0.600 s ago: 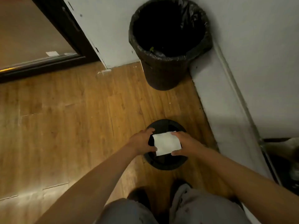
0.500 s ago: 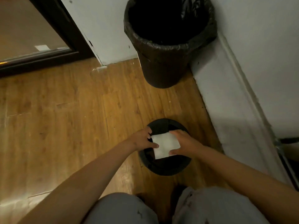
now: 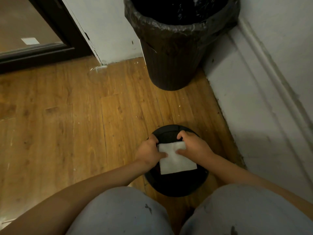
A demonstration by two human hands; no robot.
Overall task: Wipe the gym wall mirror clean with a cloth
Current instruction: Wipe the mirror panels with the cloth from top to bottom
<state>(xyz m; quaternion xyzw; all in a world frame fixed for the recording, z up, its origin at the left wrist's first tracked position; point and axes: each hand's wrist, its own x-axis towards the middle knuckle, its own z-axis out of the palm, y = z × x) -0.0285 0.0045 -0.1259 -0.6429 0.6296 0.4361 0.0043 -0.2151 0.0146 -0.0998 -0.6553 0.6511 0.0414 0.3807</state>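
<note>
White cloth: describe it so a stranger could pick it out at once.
Find the tall bag-lined black bin in the corner. Nearer the person, a low round black container sits on the wooden floor; over it the left hand and right hand pinch the white cloth. It alone is white, flat and hand-held, against those dark round containers.

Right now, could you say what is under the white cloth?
A round black container sits below the white folded cloth, held by the left hand and right hand; its dark inside is partly covered.
</note>
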